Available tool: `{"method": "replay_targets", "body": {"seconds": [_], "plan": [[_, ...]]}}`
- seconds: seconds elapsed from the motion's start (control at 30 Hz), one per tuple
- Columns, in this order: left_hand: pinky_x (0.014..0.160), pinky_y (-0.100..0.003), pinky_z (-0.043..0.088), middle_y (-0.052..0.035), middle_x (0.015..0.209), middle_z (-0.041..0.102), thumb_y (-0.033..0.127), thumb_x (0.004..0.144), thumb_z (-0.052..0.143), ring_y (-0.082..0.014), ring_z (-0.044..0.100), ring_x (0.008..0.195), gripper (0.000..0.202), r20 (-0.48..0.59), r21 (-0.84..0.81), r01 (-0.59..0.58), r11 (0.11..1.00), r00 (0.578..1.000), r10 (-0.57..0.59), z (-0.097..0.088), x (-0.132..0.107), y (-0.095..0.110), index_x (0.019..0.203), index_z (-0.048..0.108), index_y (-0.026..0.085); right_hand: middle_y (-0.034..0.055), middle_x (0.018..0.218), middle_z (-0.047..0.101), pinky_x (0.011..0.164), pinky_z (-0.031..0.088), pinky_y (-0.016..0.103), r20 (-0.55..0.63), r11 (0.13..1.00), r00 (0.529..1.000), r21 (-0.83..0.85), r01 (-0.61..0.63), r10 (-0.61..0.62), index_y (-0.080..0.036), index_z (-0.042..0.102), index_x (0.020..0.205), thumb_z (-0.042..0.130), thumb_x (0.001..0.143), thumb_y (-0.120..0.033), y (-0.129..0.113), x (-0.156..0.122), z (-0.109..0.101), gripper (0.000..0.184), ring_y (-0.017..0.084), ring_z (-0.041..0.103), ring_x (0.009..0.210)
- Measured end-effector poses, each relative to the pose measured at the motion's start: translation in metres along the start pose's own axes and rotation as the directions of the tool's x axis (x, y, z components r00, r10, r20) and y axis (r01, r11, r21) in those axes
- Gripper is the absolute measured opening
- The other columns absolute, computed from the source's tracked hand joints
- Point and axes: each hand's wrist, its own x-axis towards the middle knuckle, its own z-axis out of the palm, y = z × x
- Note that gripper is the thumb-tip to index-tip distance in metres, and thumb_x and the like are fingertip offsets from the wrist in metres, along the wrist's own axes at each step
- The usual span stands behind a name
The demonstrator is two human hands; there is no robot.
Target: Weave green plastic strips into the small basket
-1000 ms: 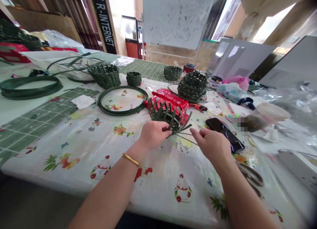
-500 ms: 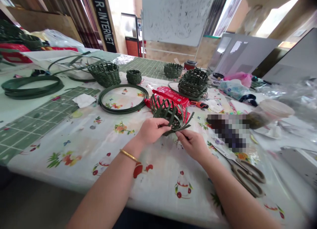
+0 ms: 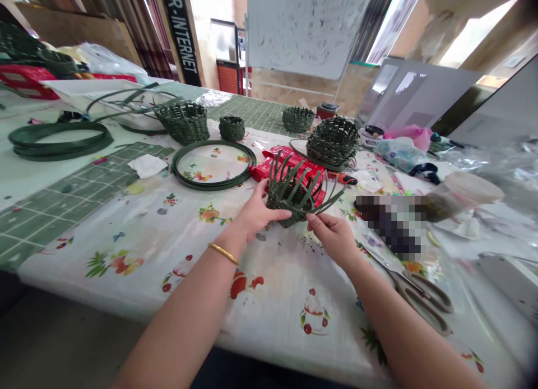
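Observation:
A small dark green basket, partly woven, has loose flat strips standing up around its rim. My left hand grips its left side, with the thumb across the near wall and the fingers around the far left. On the near right side, my right hand pinches a green strip between thumb and fingertips. Behind the basket lies a red plastic packet. A coil of flat green strip rests to the left. Large scissors lie right of my right forearm.
Finished-looking woven baskets stand farther back. An orange-handled cutter and a crumpled tissue lie on the flowered tablecloth. A clear plastic tub tilts at the right. Another green coil is at the far left.
My left hand has shifted from the basket's near rim to its left side, thumb now across the wall. The basket's inside and strips show more. My right hand still pinches at the right.

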Motion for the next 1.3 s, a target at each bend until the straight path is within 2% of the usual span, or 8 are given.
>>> {"method": "replay_targets", "body": {"seconds": [0.13,0.33,0.5,0.67,0.87,1.03,1.17,1.3], "plan": [[0.076,-0.037,0.05,-0.0072,0.097,0.062,0.028,0.05,0.084,-0.0216,0.06,0.086,0.089,-0.001,0.022,0.046,0.999,0.999,-0.046,0.015,-0.008,0.002,0.127,0.04,0.021,-0.0059,0.043,0.032,0.042,0.025,0.022,-0.086,0.998,0.995,0.024,0.052,-0.05,-0.018,0.052,0.056,0.045,0.083,-0.054,-0.004,-0.005,-0.007,0.046,0.008,0.03,0.041],[0.083,-0.04,0.047,-0.008,0.101,0.061,0.043,0.051,0.082,-0.0227,0.059,0.09,0.081,-0.136,0.243,-0.074,0.967,0.985,0.11,0.027,-0.012,-0.003,0.12,0.044,0.021,-0.0019,0.053,0.045,0.049,0.024,0.023,-0.188,0.799,0.922,-0.574,0.176,-0.338,-0.018,0.047,0.061,0.04,0.088,-0.047,-0.006,-0.009,-0.014,0.04,0.01,0.04,0.05],[0.085,-0.039,0.046,-0.01,0.11,0.057,0.041,0.051,0.082,-0.022,0.058,0.095,0.079,-0.169,0.248,-0.046,0.968,0.982,0.09,0.029,-0.012,-0.005,0.115,0.04,0.021,-0.0033,0.051,0.042,0.046,0.018,0.023,-0.17,0.682,0.911,-0.717,0.147,-0.375,-0.019,0.043,0.059,0.045,0.084,-0.051,-0.003,-0.007,-0.014,0.041,0.01,0.037,0.048],[0.08,-0.035,0.049,-0.0102,0.11,0.056,0.04,0.055,0.08,-0.0205,0.058,0.095,0.071,-0.149,0.045,0.003,0.999,0.989,0.004,0.025,-0.012,-0.001,0.109,0.039,0.02,-0.0051,0.049,0.032,0.047,0.021,0.022,-0.223,0.767,0.875,-0.602,0.223,-0.429,-0.019,0.033,0.052,0.047,0.085,-0.049,0.007,-0.006,-0.016,0.047,0.008,0.03,0.046],[0.081,-0.034,0.049,-0.0074,0.11,0.057,0.028,0.055,0.082,-0.02,0.058,0.096,0.072,0.013,-0.184,0.066,0.981,0.998,-0.065,0.026,-0.013,0.002,0.113,0.041,0.021,-0.004,0.049,0.033,0.047,0.022,0.025,-0.1,0.75,0.847,-0.529,0.399,-0.521,-0.019,0.033,0.049,0.051,0.085,-0.042,0.011,-0.009,-0.014,0.046,0.008,0.028,0.046],[0.082,-0.033,0.047,-0.0051,0.103,0.06,0.026,0.051,0.084,-0.0188,0.057,0.095,0.069,-0.08,-0.185,-0.098,0.978,0.993,0.085,0.031,-0.013,0.0,0.107,0.043,0.02,-0.0048,0.049,0.028,0.047,0.02,0.025,-0.15,0.779,0.853,-0.509,0.367,-0.5,-0.019,0.03,0.05,0.051,0.086,-0.036,0.006,-0.012,-0.014,0.045,0.007,0.025,0.046],[0.072,-0.027,0.047,-0.0037,0.098,0.06,0.042,0.066,0.073,-0.0162,0.058,0.087,0.05,-0.015,-0.283,0.002,0.959,1.0,-0.007,0.03,-0.014,0.002,0.104,0.048,0.02,-0.0058,0.05,0.021,0.046,0.02,0.024,-0.226,0.84,0.852,-0.409,0.358,-0.473,-0.018,0.026,0.05,0.054,0.084,-0.035,0.006,-0.012,-0.018,0.047,0.007,0.023,0.047],[0.068,-0.026,0.044,-0.0042,0.098,0.058,0.047,0.064,0.073,-0.0163,0.057,0.085,0.057,0.055,-0.323,0.061,0.945,0.997,-0.046,0.027,-0.015,0.003,0.107,0.049,0.019,-0.0058,0.049,0.021,0.045,0.021,0.023,-0.272,0.909,0.877,-0.251,0.333,-0.396,-0.019,0.026,0.048,0.055,0.083,-0.037,0.011,-0.012,-0.022,0.049,0.007,0.022,0.047]]}}
